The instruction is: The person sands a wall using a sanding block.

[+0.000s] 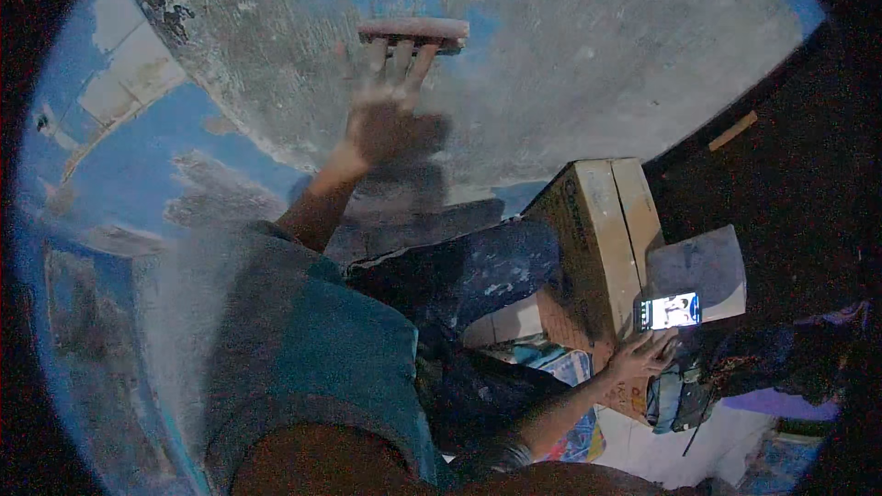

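My left hand (389, 114), partly blurred, reaches up to a worn wall (524, 103) of grey plaster and blue paint. Its fingers are on a narrow, pinkish block (413, 30), possibly a sanding block, which lies against the wall. Down at the right, my right hand (644, 356) is at the lower edge of a lit smartphone (670, 312); whether the fingers grip it or only touch it cannot be told. The phone is beside a tall cardboard box (606, 220) and in front of a pale panel (710, 269).
My legs in dark, paint-marked trousers (503, 265) extend beside the box. An opened carton (623, 393) with dark cloth or bags (679, 393) stands below my right hand. Colourful printed packaging (579, 437) lies nearby. At the left, the wall meets another patchy blue surface (234, 186).
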The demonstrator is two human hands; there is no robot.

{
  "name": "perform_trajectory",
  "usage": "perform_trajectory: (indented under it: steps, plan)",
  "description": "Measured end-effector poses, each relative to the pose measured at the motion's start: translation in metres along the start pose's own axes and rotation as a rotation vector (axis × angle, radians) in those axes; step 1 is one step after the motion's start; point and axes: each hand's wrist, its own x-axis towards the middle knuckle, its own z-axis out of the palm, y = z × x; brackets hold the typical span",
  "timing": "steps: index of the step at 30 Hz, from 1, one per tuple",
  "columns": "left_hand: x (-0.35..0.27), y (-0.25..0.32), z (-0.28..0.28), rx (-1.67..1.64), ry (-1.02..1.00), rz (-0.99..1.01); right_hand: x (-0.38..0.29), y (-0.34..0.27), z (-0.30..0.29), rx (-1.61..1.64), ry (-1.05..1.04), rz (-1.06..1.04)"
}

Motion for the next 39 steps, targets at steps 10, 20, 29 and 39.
perform_trajectory:
  steps: [10, 20, 29, 39]
  plan:
    - [-0.001, 0.002, -0.005, -0.02, -0.032, 0.005, 0.002, -0.005, -0.002, 0.009, 0.028, -0.171]
    - [-0.002, 0.001, -0.007, -0.039, -0.166, -0.059, 0.007, -0.021, -0.022, 0.261, 0.022, -0.092]
    - [0.008, 0.011, -0.005, 0.165, -0.218, 0.017, -0.018, -0.02, -0.037, 0.192, -0.022, 0.136]
    - [0.008, -0.001, 0.006, 0.033, -0.011, 0.069, -0.029, -0.027, -0.05, 0.227, 0.025, 0.126]
